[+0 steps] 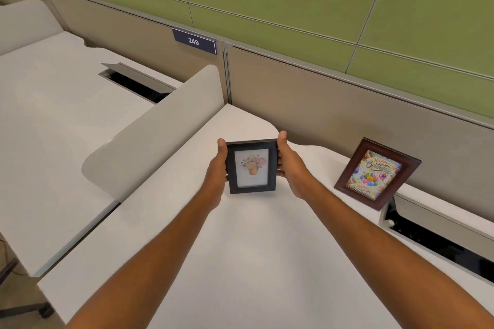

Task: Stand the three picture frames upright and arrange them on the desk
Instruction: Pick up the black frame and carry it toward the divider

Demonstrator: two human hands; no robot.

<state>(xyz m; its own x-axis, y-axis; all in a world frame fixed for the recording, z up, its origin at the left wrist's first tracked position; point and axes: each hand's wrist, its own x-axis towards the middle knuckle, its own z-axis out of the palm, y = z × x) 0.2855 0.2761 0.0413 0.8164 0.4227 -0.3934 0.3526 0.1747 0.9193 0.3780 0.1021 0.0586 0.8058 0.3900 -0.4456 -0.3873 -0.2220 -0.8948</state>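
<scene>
Left hand and right hand clasp the black frame upright, long axis vertical, glass facing camera; brown frame leans right of it.

black frame floral print, brown frame balloons, white desk

There's "249" in white on the blue sign atop the partition. "HAPPY Birthday" reads across the brown frame.

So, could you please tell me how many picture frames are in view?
2. The black frame is held upright between both hands mid-desk; the brown frame stands by the partition at right. A third isn't visible.
</scene>
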